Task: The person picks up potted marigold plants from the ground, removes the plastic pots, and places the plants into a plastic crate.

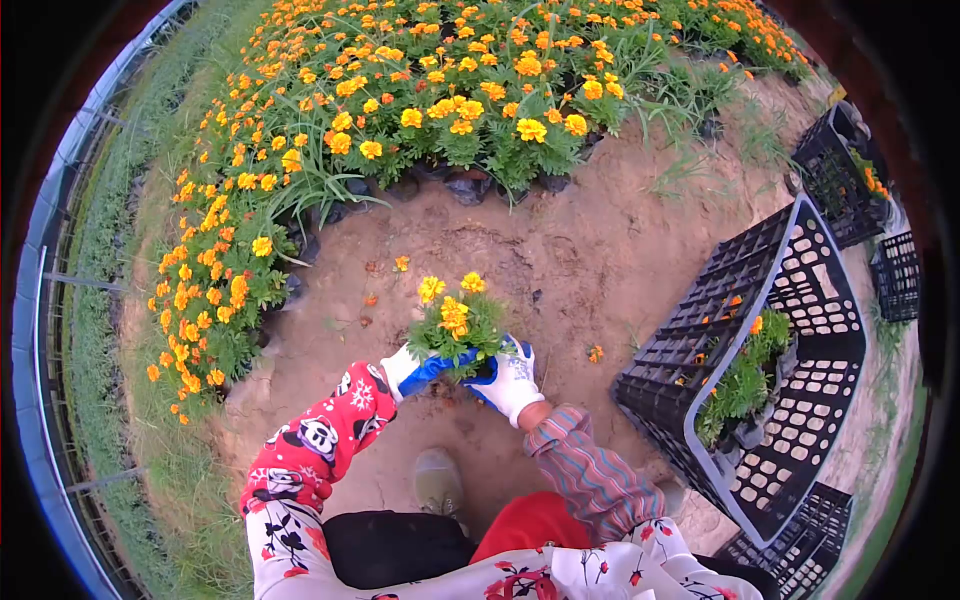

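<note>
A marigold plant [453, 322] with a few yellow-orange blooms and green leaves is held between my hands, above the bare soil in front of me. My left hand [416, 370], in a white glove with blue coating, closes on the plant's base from the left. On the other side my right hand [508, 378], gloved the same way, grips the base, where a bit of dark pot or bag shows. Leaves and gloves hide most of the fingertips and root ball.
Many potted marigolds [460, 110] in black bags spread ahead and to the left. A black plastic crate [690, 350] on the right holds several green plants [745, 385]. More crates [840, 180] stand farther right. My shoe [438, 480] is on the soil.
</note>
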Demonstrator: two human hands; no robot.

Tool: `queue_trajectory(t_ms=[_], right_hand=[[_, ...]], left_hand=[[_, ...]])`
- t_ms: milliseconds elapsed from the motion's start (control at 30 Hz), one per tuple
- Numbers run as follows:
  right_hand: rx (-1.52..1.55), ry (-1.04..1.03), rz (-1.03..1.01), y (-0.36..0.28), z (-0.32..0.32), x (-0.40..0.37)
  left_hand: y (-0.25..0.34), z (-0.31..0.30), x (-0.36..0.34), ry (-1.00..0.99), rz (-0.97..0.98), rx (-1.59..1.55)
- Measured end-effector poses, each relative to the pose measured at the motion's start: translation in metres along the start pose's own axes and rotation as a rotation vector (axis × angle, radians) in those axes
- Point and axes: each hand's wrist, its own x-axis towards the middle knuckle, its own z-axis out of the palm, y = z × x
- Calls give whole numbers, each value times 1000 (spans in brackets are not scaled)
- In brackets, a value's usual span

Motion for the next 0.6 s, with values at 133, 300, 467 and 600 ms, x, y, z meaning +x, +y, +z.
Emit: queue_trajectory(t_ms=[133,300,467,600], right_hand=[[38,130,-11,-20,7,9],[14,22,-18,-12,14,18],[-73,56,-100,-6,3,12],[-124,95,-167,-13,0,9]], left_hand=[[1,16,-14,98,-115,-202],[29,-3,-19,182,-138,-305],[89,-20,-46,716,111,506],[93,-5,-33,565,233,1341]])
